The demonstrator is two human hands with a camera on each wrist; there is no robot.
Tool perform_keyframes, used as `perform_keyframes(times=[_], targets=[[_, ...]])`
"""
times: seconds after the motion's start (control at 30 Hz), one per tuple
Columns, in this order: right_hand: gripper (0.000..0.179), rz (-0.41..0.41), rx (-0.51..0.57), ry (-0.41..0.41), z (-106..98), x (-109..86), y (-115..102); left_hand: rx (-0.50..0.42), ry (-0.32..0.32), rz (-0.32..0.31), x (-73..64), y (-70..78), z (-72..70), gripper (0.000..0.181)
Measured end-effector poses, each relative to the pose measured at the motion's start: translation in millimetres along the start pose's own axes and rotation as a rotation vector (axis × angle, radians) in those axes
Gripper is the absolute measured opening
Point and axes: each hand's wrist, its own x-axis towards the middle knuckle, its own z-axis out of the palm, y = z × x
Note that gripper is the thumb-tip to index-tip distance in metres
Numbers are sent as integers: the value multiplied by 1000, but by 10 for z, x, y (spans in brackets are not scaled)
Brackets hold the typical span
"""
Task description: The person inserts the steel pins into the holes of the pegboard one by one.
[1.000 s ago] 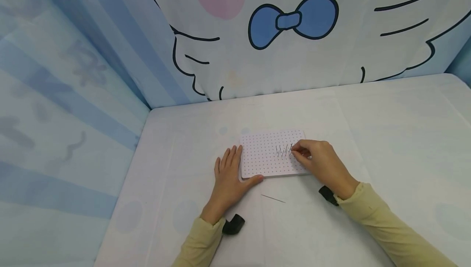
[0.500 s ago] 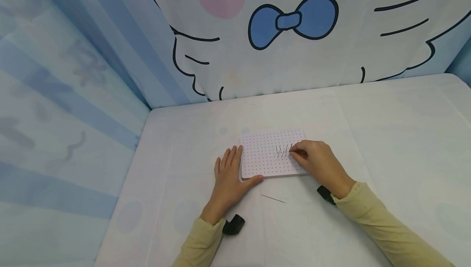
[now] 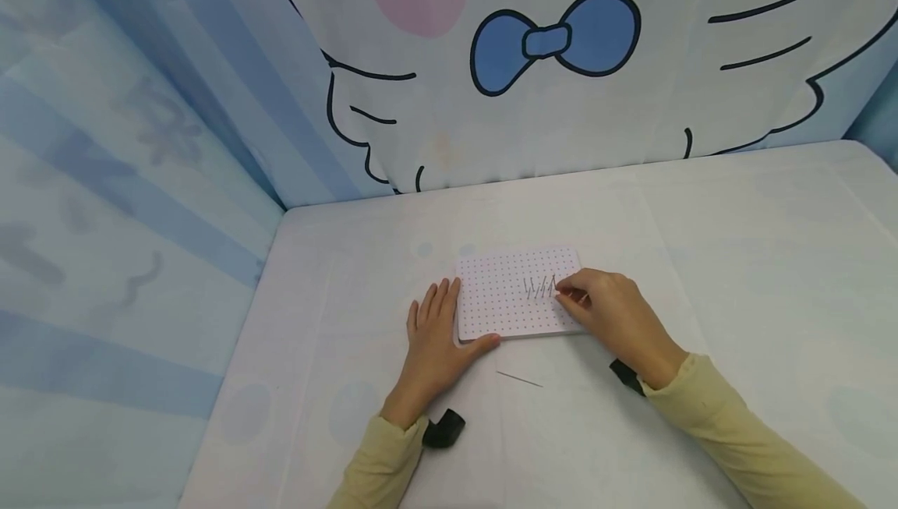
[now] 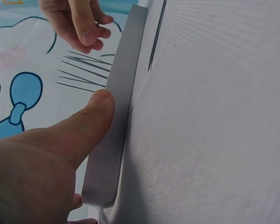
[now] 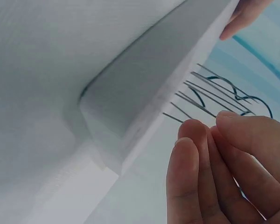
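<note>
A white board dotted with small holes lies on the table. Several thin metal pins stand slanted in a row on its right half; they stick out from its top in the left wrist view. My left hand lies along the board's left side, fingers spread, thumb against the front edge. Just right of the last pin is my right hand, thumb and fingertips close together. In the right wrist view its fingers cover the ends of some pins, and I see no pin between them.
One loose pin lies on the white tablecloth in front of the board. A printed backdrop with a blue bow rises behind the table. Black wrist cameras sit below both hands.
My right fingertips first shift slightly left along the last pin, then draw back to the right, leaving that pin standing in view. My left hand keeps its place.
</note>
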Motion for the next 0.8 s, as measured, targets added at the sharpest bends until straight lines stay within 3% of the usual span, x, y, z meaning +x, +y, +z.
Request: perform_keyframes(times=[0.43,0.8], targets=[[7,-80,-2,-9,42,-98,-184,2,5,4,-6,-9,6,103],[11,-161,-71,-39,189,-191,-312,0,11,22,-15,-10,5,103]])
